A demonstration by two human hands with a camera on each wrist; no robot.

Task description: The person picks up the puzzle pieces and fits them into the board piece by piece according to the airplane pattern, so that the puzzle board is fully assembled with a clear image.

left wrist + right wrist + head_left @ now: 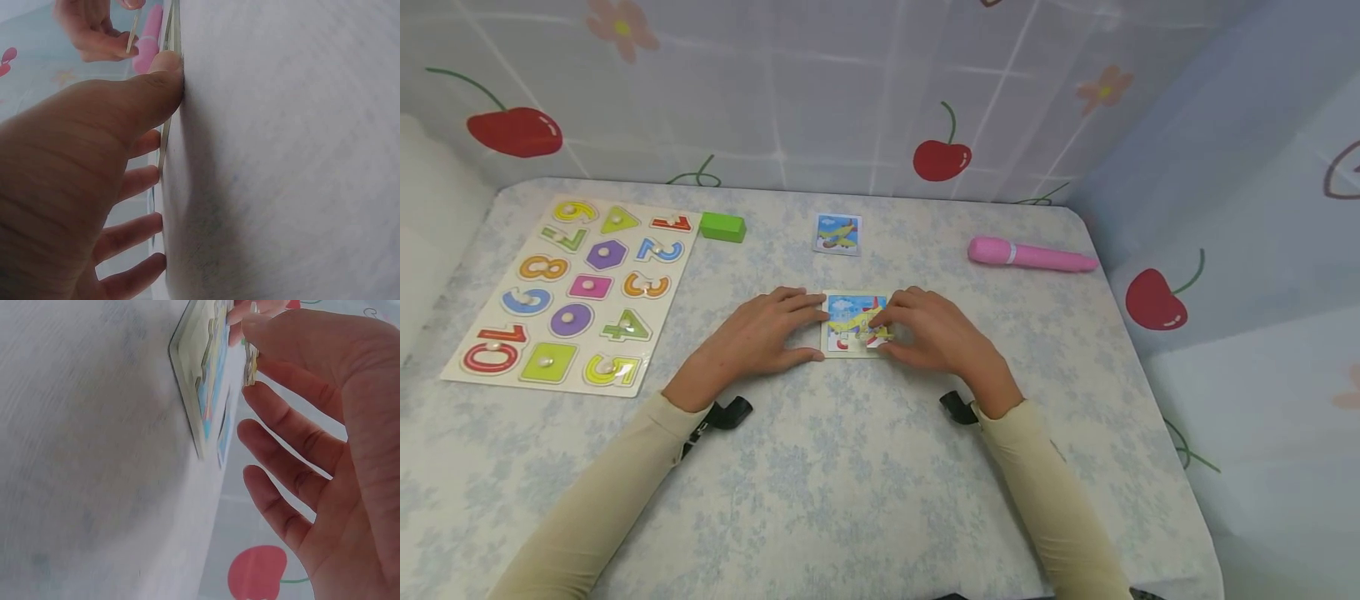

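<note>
A small jigsaw puzzle board with a yellow airplane picture lies flat between the hands. My left hand rests at its left edge, thumb and fingers spread and touching the rim. My right hand is over the board's right side. Between thumb and index finger it pinches a thin puzzle piece, raised above the board in the right wrist view; its other fingers are loosely bent. Pale recess shows along part of the board in that view. Behind the board lies a small card with a similar airplane picture.
At the left lies a white board with knobbed number and shape pieces. A green block sits by its top right corner. A pink wand-shaped object lies at the back right. A cherry-print curtain hangs behind the cloth-covered table.
</note>
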